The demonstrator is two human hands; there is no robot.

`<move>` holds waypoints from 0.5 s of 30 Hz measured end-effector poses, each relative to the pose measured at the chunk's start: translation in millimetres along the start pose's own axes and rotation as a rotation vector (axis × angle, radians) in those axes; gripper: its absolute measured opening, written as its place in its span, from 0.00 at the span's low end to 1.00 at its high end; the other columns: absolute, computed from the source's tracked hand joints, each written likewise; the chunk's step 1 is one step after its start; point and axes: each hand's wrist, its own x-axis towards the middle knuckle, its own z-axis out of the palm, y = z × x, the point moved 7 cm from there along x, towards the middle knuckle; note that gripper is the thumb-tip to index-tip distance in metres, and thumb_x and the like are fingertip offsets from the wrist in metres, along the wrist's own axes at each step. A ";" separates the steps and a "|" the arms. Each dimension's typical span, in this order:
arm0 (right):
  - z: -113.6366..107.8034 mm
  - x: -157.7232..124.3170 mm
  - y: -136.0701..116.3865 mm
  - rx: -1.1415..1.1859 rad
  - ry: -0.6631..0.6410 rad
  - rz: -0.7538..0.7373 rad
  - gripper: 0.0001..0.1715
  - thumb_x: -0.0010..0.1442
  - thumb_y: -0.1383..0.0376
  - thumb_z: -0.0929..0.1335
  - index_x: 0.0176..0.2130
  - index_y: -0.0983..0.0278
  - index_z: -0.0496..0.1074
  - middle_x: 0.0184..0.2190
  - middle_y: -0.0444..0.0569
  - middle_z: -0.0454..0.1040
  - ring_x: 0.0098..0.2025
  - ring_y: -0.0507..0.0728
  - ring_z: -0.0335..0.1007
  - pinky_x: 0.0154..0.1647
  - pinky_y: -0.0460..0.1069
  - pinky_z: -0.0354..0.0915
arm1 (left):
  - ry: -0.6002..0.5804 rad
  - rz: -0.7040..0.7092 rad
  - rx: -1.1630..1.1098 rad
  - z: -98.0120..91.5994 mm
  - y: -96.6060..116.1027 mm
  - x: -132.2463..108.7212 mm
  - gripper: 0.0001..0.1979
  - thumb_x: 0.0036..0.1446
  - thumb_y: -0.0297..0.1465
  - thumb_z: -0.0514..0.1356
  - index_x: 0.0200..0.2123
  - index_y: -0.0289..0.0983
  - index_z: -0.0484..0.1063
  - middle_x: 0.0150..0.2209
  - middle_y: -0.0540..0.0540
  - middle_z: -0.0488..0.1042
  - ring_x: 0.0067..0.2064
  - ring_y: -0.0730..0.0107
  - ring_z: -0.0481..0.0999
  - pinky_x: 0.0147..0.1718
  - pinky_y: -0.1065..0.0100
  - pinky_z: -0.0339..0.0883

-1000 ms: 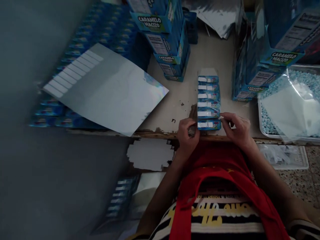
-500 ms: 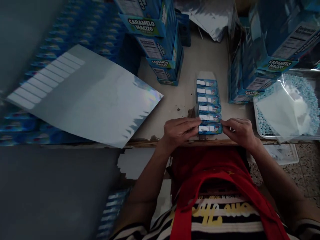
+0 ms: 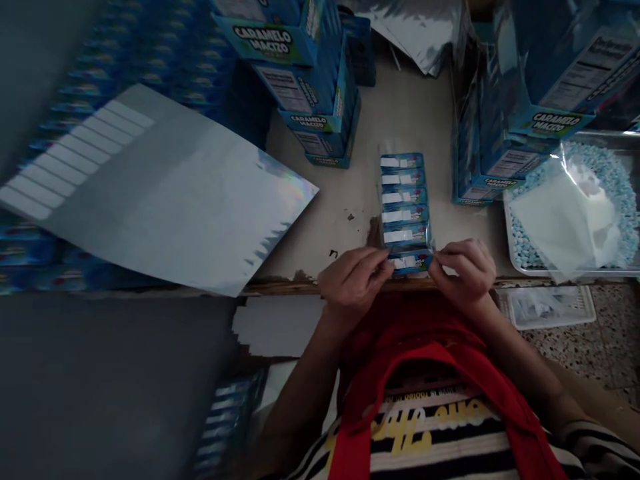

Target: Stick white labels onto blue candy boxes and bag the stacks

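Observation:
A column of several small blue candy boxes (image 3: 404, 197) with white labels lies on the table in front of me. Clear plastic wrap (image 3: 426, 241), apparently a bag or sleeve, covers them, and its edge crosses near the closest box (image 3: 409, 263). My left hand (image 3: 354, 275) is closed, thumb and fingers pinching at the left side of that edge. On the other side my right hand (image 3: 464, 268) pinches the plastic at its right corner, fingers curled. The fingertips hide the exact spots they grip.
Stacked blue display boxes (image 3: 310, 87) stand to the left, and more boxes (image 3: 517, 143) to the right. A large silvery sheet (image 3: 185, 193) lies across rows of blue packs. On the right, a tray (image 3: 513, 247) holds blue-white candies under a pale sheet. The table edge (image 3: 280, 287) is close.
Both hands have drawn slightly closer to me, and the plastic edge now shows over the nearest boxes. The right-hand fingers have curled more. The whole view has shifted a little.

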 end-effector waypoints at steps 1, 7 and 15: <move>-1.9 -3.6 -4.8 -0.070 -0.023 -0.109 0.10 0.60 0.72 0.74 0.34 0.58 0.73 0.29 0.42 0.80 0.29 0.53 0.75 0.32 0.51 0.64 | 0.028 0.024 0.048 0.5 4.5 -5.0 0.07 0.62 0.26 0.69 0.43 0.39 0.84 0.38 0.46 0.86 0.38 0.67 0.86 0.44 0.70 0.80; -27.2 -33.6 6.0 -0.049 -0.249 -0.223 0.15 0.63 0.73 0.72 0.47 0.59 0.75 0.38 0.45 0.85 0.36 0.54 0.82 0.37 0.51 0.67 | 0.099 0.003 0.071 -16.7 17.8 -34.2 0.13 0.58 0.23 0.69 0.47 0.40 0.83 0.39 0.45 0.85 0.41 0.64 0.86 0.47 0.66 0.81; 19.9 -79.0 48.5 0.339 -0.502 0.382 0.57 0.58 0.58 0.75 0.77 0.60 0.51 0.76 0.62 0.59 0.74 0.70 0.63 0.65 0.65 0.72 | -0.040 -0.576 -0.479 20.7 -31.1 -70.4 0.48 0.52 0.41 0.77 0.72 0.44 0.62 0.69 0.36 0.68 0.69 0.49 0.72 0.65 0.52 0.72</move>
